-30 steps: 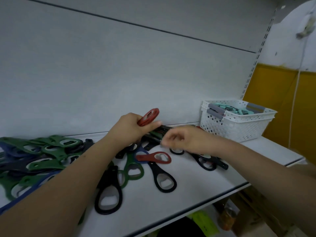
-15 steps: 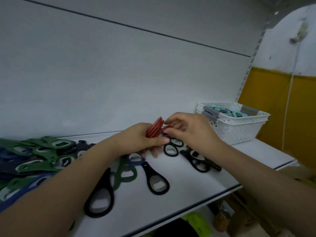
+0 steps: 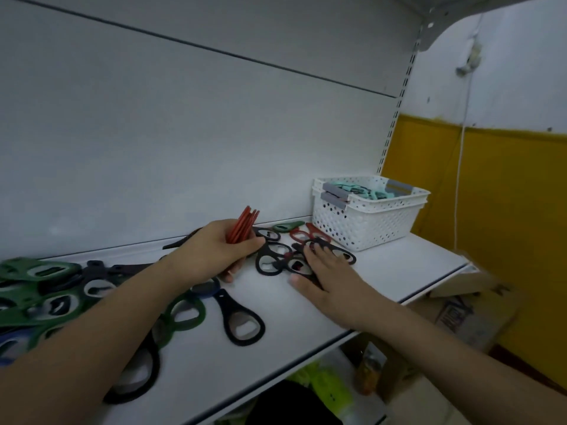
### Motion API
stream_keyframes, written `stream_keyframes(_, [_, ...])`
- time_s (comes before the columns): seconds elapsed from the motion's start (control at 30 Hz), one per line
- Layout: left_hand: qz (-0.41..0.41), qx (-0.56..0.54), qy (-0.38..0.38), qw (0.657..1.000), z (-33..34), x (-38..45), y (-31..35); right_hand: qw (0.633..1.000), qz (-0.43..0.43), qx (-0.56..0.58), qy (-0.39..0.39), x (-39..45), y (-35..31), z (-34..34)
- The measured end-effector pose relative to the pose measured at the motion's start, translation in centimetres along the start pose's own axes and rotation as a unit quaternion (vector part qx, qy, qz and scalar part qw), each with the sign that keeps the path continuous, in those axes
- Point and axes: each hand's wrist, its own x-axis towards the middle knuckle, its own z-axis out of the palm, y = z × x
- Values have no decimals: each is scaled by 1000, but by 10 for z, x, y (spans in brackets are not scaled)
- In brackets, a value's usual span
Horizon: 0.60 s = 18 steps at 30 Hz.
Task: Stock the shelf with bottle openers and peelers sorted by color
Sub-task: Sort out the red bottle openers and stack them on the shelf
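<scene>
— Fingers of the left hand [image 3: 214, 253] are clenched around a bunch of red openers [image 3: 244, 226], lifted above the shelf [image 3: 383, 271]. And the right?

— Right hand [image 3: 329, 277] lies flat, fingers spread and holding nothing, resting on black openers [image 3: 273, 259] mid-shelf.

— More red ones?

— Two red openers [image 3: 303, 234] lie just beside the white basket [image 3: 368, 222], which holds teal items. Green openers [image 3: 40, 271] are heaped at the far left.
</scene>
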Motion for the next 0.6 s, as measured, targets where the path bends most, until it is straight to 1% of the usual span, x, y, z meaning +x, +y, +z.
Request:
stream_keyframes(0.07, [16, 23, 32, 999, 0, 1, -1, 996, -32, 80, -11, 9, -22, -2])
stream_keyframes(0.13, [36, 58, 86, 994, -3, 2, -3, 979, -69, 191, -31, 16, -41, -8])
stream_keyframes(0.17, [45, 77, 111, 990, -5, 2, -4, 969, -77, 232, -22, 19, -44, -12])
stream_keyframes(0.2, [54, 93, 132, 985, -7, 1, -3, 967, -77, 241, 6, 23, -41, -14])
stream_keyframes(0.27, [80, 128, 153, 977, -10, 0, -2, 976, -62, 184, 102, 27, -25, -20])
stream_keyframes(0.3, [93, 154, 147, 973, -10, 0, -2, 977, -49, 150, 144, 28, -13, -22])
stream_keyframes(0.33, [100, 180, 130, 970, -10, 0, -3, 976, -34, 130, 168, 27, -2, -21])
stream_keyframes(0.4, [107, 231, 70, 965, -8, 1, -7, 977, -30, 127, 171, 21, 8, -17])
stream_keyframes(0.5, [124, 320, -27, 939, -8, 4, -14, 985, -98, 89, 111, 14, 0, -8])
stream_keyframes(0.53, [130, 334, -49, 932, -9, 4, -13, 986, -123, 74, 86, 16, -4, -7])
stream_keyframes(0.6, [135, 324, -67, 934, -13, 3, -11, 984, -155, 73, 53, 20, -10, -8])
